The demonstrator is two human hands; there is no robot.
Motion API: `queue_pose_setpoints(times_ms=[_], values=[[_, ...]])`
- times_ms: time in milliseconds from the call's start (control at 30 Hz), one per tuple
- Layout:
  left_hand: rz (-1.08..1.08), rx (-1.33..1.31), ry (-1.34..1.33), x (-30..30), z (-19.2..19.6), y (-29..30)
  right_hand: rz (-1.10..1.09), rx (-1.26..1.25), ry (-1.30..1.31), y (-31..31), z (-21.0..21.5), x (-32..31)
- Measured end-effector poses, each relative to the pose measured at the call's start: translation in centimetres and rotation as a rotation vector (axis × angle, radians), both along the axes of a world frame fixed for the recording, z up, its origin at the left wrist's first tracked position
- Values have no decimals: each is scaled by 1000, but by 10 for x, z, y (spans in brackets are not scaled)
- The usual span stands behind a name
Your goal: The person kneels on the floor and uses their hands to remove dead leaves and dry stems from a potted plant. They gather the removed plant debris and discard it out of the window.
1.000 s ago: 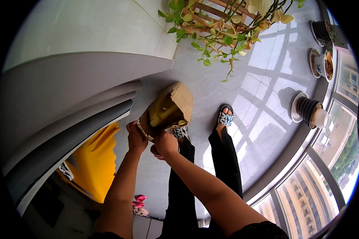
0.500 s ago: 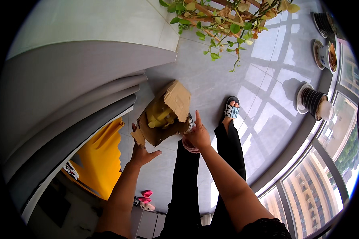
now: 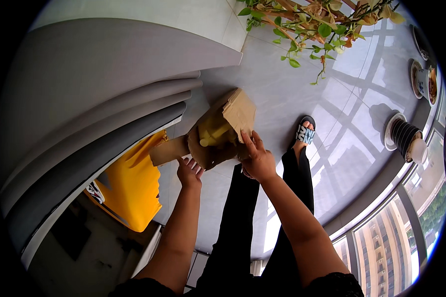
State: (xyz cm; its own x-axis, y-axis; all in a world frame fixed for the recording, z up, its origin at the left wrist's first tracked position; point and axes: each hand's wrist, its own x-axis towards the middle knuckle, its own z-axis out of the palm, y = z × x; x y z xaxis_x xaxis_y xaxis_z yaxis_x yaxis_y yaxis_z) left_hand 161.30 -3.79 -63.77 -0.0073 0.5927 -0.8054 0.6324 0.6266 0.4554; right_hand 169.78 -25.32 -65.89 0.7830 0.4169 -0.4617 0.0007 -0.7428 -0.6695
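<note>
An opened brown cardboard box point(image 3: 199, 154) is in front of my left leg, its top flaps raised. Inside it lies a yellow object point(image 3: 214, 132) with rounded parts, partly hidden by the walls and the far flap. My left hand point(image 3: 190, 174) is at the near left edge, fingers stretched and apart, touching below the left flap point(image 3: 169, 150), which sticks out sideways. My right hand point(image 3: 260, 162) grips the right side of the box, with its index and middle fingers lying on the folded flap point(image 3: 240, 112); its thumb is hidden.
Grey curtains point(image 3: 109, 111) and a yellow cloth point(image 3: 129, 190) are at the left. A leafy plant point(image 3: 317, 37) stands at the far side. Striped pots point(image 3: 406, 138) and a white pot point(image 3: 423, 83) line the window side. My sandalled foot point(image 3: 306, 130) rests on the tiled floor point(image 3: 332, 163).
My right hand has gone from pointing beside the box to gripping its right side. The left flap now sticks outward, and my left hand has shifted right, beneath it. The whole view has shifted.
</note>
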Motion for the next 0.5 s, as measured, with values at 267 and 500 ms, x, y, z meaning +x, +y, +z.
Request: queue_pose_setpoints(times_ms=[267,500], values=[[-534,450,-270,-1,-26,-15,89,20,-32,-16,1,-2],[-235,-27,-214,9,8,-43,273,-220,191,10,6,28]])
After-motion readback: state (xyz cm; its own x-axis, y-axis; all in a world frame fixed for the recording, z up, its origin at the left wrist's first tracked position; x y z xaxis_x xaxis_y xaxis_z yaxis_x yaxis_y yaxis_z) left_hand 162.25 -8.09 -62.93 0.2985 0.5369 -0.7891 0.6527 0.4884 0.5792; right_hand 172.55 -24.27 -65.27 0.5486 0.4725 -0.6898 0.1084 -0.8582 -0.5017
